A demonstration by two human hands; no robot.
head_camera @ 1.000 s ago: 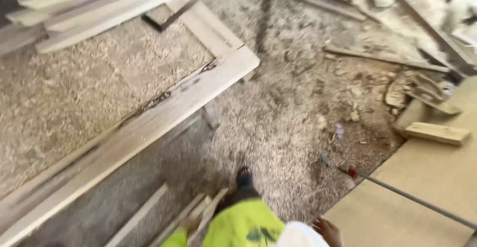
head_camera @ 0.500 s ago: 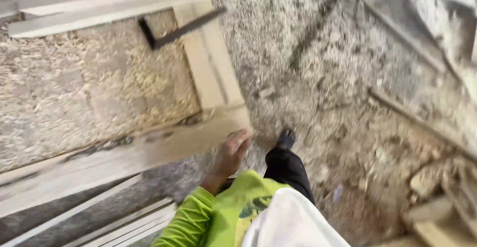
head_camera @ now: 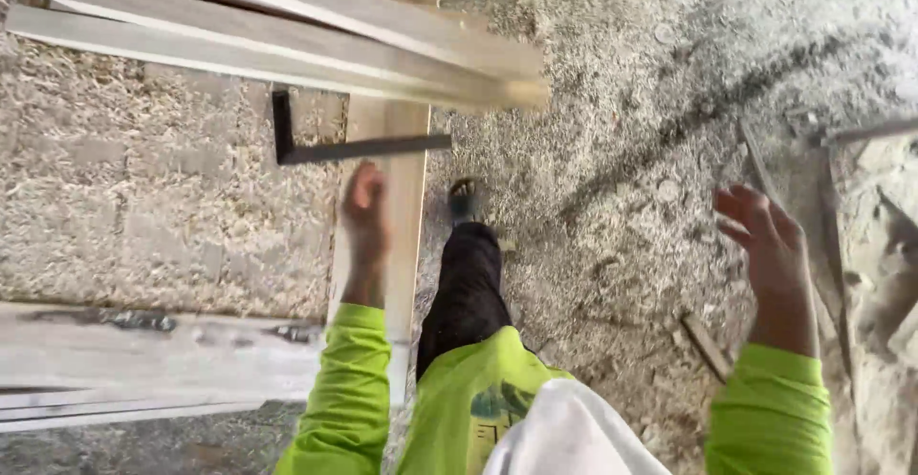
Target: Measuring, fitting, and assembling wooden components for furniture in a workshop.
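My left hand (head_camera: 365, 215) reaches forward over the upright side of a pale wooden frame (head_camera: 392, 150), blurred by motion, holding nothing. Just beyond it a black metal try square (head_camera: 325, 148) lies across the frame and the sawdust. My right hand (head_camera: 768, 241) is raised at the right over the sawdust floor, fingers spread, holding nothing. Both arms wear bright green sleeves. My leg in dark trousers and a dark shoe (head_camera: 464, 200) steps beside the frame.
Long pale planks (head_camera: 287, 35) are stacked across the top over the frame. The frame's lower rail (head_camera: 143, 356) runs along the left. Sawdust covers the floor (head_camera: 622, 150). Offcuts of wood (head_camera: 706, 346) and debris lie at the right.
I have stepped forward along the frame; the try square and stacked planks are closer. My left hand has moved ahead toward the square, and my right hand has come into view, raised.
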